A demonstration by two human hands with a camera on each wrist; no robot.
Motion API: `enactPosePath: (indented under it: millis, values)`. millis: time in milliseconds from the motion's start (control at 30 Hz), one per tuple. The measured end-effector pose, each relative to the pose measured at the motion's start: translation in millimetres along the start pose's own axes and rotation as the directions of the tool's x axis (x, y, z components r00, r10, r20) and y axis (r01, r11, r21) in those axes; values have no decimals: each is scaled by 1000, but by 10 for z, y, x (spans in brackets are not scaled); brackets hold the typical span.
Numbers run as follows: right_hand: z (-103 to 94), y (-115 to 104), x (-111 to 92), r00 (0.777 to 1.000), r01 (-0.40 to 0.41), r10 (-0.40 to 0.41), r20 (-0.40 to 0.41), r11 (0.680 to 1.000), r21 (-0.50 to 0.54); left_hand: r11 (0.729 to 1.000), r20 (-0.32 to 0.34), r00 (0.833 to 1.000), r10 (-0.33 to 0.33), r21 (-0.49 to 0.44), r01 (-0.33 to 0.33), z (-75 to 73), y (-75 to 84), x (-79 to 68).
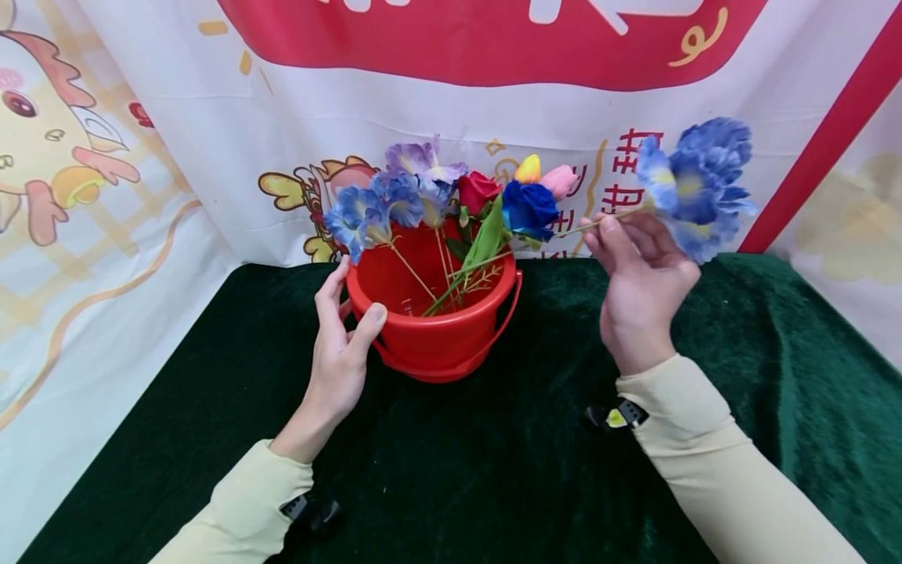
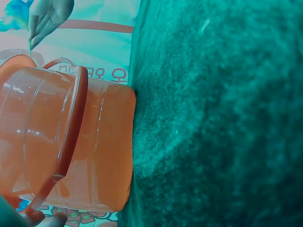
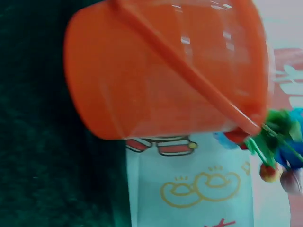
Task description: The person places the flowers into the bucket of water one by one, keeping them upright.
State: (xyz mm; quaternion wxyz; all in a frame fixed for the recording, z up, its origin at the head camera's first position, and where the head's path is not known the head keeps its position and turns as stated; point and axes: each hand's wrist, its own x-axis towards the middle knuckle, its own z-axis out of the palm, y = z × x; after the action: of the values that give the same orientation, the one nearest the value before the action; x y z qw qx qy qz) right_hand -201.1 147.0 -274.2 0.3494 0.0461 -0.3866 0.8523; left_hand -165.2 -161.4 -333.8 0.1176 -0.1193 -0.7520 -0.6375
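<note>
A red bucket (image 1: 437,345) stands upright on the dark green cloth, with several flowers inside leaning on its back rim. My left hand (image 1: 338,337) holds the bucket's left side, thumb at the front rim and fingers along the outside. Off to the right, my right hand (image 1: 644,274) pinches the thin stem of a blue iris-like flower (image 1: 694,188). That flower's head hangs beyond the hand, and its stem runs left toward the bucket's opening. In the left wrist view the bucket (image 2: 104,146) fills the left side, with the right hand (image 2: 49,19) above it.
In the bucket are blue flowers (image 1: 355,219), a purple one (image 1: 423,160), a red rose (image 1: 479,192), a blue rose (image 1: 528,210), a yellow tulip (image 1: 528,168) and a pink tulip (image 1: 560,180). The bucket's handle (image 1: 510,309) hangs down. A printed curtain (image 1: 423,110) rises behind.
</note>
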Motion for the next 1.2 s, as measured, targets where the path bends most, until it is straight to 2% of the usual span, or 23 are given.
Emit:
enactPosePath:
  millis: [100,167,267,367,400,467,533,600,633,700,767,833,933,1067,1133,1200]
  values:
    - [-4,77,-123,988,78,-72,140,996,-42,1000,2,1000,-4,2,4,0,-2,0]
    - [-17,125,-199,965,159,-130,230,981,-113,1000,2,1000,-7,6,7,-2,-2,-1]
    - [-45,193,-298,903,300,-190,386,921,-250,1000,0,1000,-8,7,8,-6,-2,-5]
    - [-66,244,-363,810,433,-207,549,842,-321,1000,1,1000,-8,6,8,-8,-2,-8]
    - [-66,254,-378,770,469,-199,606,820,-327,1000,2,1000,-7,3,7,-8,-1,-9]
    - [-41,260,-402,688,502,-147,711,803,-321,1000,4,1000,-9,0,9,-8,0,-13]
    - [-34,273,-414,611,554,-114,783,768,-320,1000,4,1000,-8,-4,9,-5,2,-17]
    - [-45,287,-421,524,653,-100,846,684,-324,1000,4,1000,-9,-10,9,-1,5,-23]
    - [-58,295,-421,494,682,-95,864,659,-317,1000,4,1000,-10,-8,10,2,6,-27]
    - [-99,313,-410,461,736,-104,881,600,-314,1000,0,1000,-10,-4,10,7,8,-34]
    - [-118,301,-394,440,736,-74,895,600,-312,1000,-2,1000,-11,-2,11,14,10,-37]
    - [-118,262,-375,449,682,-19,893,654,-329,1000,-4,1000,-8,4,8,21,8,-36]
    - [-137,195,-352,463,633,29,886,689,-353,1000,-5,1000,0,3,0,29,4,-29]
    - [-239,96,-288,476,685,-51,878,648,-333,999,2,1000,-2,40,2,23,16,-33]
    - [-319,26,-229,491,722,-103,865,605,-337,995,8,1000,-17,95,16,-10,50,-40]
    - [-418,-53,-142,520,745,-125,845,550,-378,985,21,999,-30,172,26,-70,100,-47]
